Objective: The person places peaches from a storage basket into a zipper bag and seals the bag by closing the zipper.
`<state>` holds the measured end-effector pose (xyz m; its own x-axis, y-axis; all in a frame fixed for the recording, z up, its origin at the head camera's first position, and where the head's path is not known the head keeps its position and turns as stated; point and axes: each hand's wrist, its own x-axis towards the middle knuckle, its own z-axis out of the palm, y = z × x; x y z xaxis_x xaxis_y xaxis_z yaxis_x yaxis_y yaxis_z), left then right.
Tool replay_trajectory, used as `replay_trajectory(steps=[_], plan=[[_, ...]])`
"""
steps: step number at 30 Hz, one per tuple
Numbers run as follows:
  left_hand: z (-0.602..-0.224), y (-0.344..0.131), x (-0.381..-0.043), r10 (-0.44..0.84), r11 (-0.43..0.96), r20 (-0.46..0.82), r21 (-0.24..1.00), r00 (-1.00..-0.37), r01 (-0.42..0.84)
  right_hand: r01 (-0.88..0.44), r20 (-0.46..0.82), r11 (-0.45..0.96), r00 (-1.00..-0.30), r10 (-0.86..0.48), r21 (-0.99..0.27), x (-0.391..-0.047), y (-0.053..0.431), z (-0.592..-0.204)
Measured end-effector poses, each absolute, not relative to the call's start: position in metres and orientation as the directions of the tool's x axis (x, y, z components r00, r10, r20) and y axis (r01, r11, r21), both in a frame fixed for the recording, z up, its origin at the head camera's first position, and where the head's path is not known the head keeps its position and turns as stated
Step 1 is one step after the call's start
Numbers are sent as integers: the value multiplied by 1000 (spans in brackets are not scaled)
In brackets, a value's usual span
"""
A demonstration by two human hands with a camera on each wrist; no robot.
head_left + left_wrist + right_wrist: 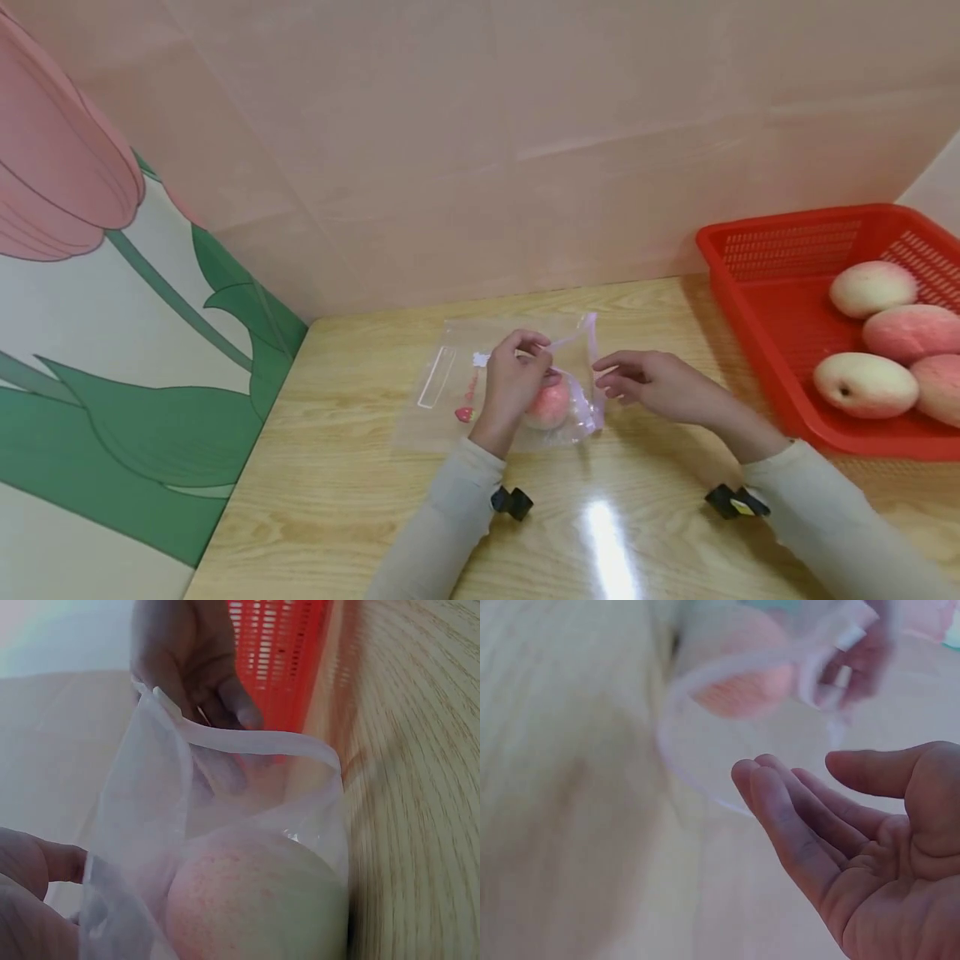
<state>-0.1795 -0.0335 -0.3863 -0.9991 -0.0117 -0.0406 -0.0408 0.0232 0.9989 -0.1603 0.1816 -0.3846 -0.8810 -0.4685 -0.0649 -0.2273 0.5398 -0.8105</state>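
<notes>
A clear zip bag with a pink-edged mouth and a strawberry print lies on the wooden table, its mouth facing right and gaping. Inside it sits a pink and cream peach, seen large through the film in the left wrist view. My left hand reaches over the peach and pinches the bag's upper film near the mouth. Just off the mouth's right side, my right hand has its fingers loosely bent; in the right wrist view its palm holds nothing.
At the right stands a red plastic basket with several peaches in it. A pink-covered wall rises behind the table. A tulip-patterned panel borders the left side.
</notes>
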Motion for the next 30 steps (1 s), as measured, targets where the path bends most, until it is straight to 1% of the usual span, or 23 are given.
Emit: replay_trajectory(steps=[5,8,15,17,23,26,30], plan=[[-384,-37,-180,-34,26,-62,998,-997,-63,-323,12,624,-893,-450,-712,-148,200,-366],[-382,-40,-180,-42,12,-70,997,-997,-71,-344,40,671,-904,-425,-657,-142,213,-357],[-379,-44,-181,-53,-71,-47,997,-997,-43,-260,-14,761,-943,-333,-595,-135,247,-341],[-378,-45,-182,-54,-86,-45,996,-998,-40,-245,-11,777,-951,-308,-581,-135,257,-341],[-374,-46,-183,-72,-86,-50,995,-996,-43,-209,-2,813,-968,-250,-544,-135,284,-343],[-374,-47,-184,-87,-93,-52,995,-995,-44,-155,-12,841,-982,-189,-518,-135,298,-343],[-374,-47,-185,-109,-113,-66,992,-992,-54,-53,-72,867,-992,-102,-495,-134,319,-342]])
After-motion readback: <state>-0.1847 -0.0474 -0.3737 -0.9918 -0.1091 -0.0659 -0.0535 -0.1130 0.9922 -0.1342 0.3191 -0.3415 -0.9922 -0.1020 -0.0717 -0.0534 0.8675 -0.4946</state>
